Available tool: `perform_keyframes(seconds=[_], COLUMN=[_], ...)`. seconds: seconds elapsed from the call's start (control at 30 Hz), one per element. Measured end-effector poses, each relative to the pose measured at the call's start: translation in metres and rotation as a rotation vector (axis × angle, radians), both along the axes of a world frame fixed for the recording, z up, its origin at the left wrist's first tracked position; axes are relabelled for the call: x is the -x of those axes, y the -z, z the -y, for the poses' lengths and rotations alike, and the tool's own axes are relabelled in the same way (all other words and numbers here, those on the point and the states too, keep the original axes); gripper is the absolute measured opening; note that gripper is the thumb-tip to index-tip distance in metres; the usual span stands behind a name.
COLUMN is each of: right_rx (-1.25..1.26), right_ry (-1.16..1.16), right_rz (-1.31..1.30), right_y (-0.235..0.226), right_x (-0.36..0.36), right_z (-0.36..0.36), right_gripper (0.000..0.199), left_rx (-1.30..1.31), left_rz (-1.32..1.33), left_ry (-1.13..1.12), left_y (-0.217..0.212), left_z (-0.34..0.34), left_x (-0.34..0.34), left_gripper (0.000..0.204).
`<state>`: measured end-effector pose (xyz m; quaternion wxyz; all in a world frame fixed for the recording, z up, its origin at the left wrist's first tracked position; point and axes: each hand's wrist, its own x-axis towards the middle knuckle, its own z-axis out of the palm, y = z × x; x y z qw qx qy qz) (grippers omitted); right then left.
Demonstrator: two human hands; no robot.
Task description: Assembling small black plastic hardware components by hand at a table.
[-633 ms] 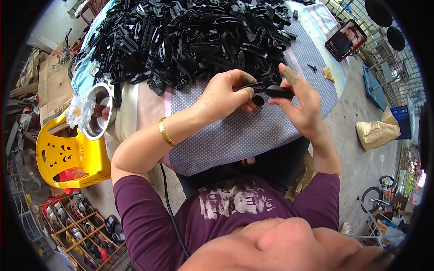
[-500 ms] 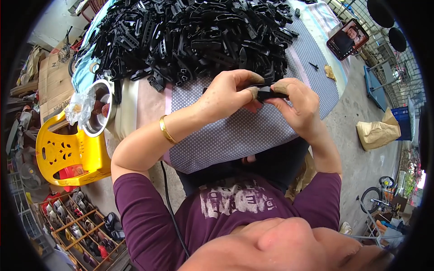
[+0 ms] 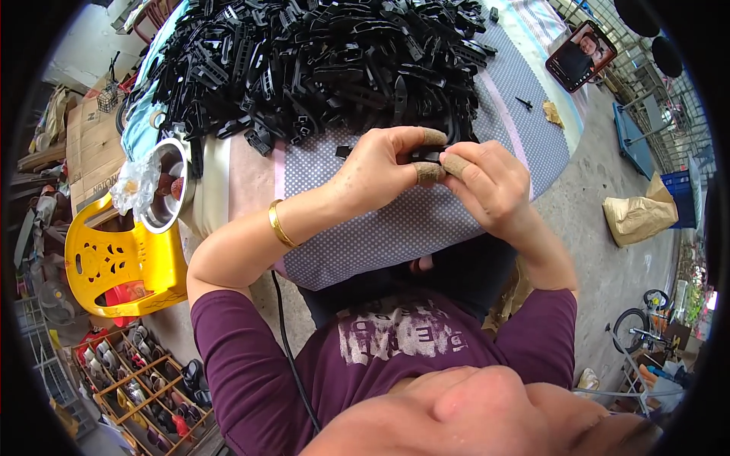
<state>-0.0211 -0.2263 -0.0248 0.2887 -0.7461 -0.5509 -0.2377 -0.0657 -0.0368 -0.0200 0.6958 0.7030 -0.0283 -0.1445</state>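
Black plastic part (image 3: 426, 155) pinched between both hands, held just above the near edge of the bench (image 3: 395, 228). Left hand (image 3: 380, 163) closed on it from the left, thumb and forefinger wrapped in brown finger cots; right hand (image 3: 490, 182) closed on it from the right, cot-covered fingertip (image 3: 455, 164) pressing its end. Mostly hidden by the fingers, only a short dark strip showing between them, so exact shape not readable. Sits right in the grip of both hands, centred between the thumbs, not touching the dotted grey cloth (image 3: 357, 235) below.

Progress, judged from the layout: early to mid. Large heap of black plastic parts (image 3: 319, 61) piled across the far half of the bench, just beyond the hands, apparently the stock. No separate stack of finished pieces visible, so count done cannot be told. One lone small black piece (image 3: 343, 151) on the cloth just left of the left hand.

Off to the side: metal bowl (image 3: 163, 190) with a crumpled clear bag at the left bench edge, yellow plastic stool (image 3: 122, 262) below it.
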Motion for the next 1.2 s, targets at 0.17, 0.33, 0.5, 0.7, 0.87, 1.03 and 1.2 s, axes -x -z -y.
perform_keyframes(seconds=[0.17, 0.33, 0.5, 0.7, 0.87, 1.03, 1.2], right_rx=[-0.076, 0.048, 0.069, 0.123, 0.078, 0.242, 0.063], right_ry=[0.041, 0.032, 0.046, -0.057, 0.125, 0.131, 0.103], right_rz=[-0.308, -0.505, -0.376, -0.702, -0.174, 0.107, 0.140], right_y=[-0.013, -0.006, -0.005, -0.007, -0.010, 0.004, 0.002], right_x=[0.001, -0.001, 0.004, -0.022, -0.028, -0.028, -0.027], right_z=[0.006, 0.015, 0.021, 0.033, 0.013, -0.003, -0.010], right_gripper=[0.037, 0.037, 0.031, 0.022, 0.021, 0.027, 0.032], left_rx=[-0.105, -0.332, -0.402, -0.391, -0.593, -0.547, -0.529], left_rz=[0.304, 0.471, 0.601, 0.391, 0.843, 0.716, 0.796], left_ry=[0.006, 0.016, 0.043, 0.266, 0.286, -0.108, -0.188], left_y=[-0.001, -0.006, -0.006, 0.005, 0.014, 0.009, 0.008], left_z=[0.001, 0.003, 0.003, 0.005, 0.008, 0.002, -0.004], left_x=[0.004, 0.008, 0.011, 0.013, 0.015, -0.001, -0.008], left_gripper=[0.039, 0.037, 0.036, 0.038, 0.039, 0.036, 0.052])
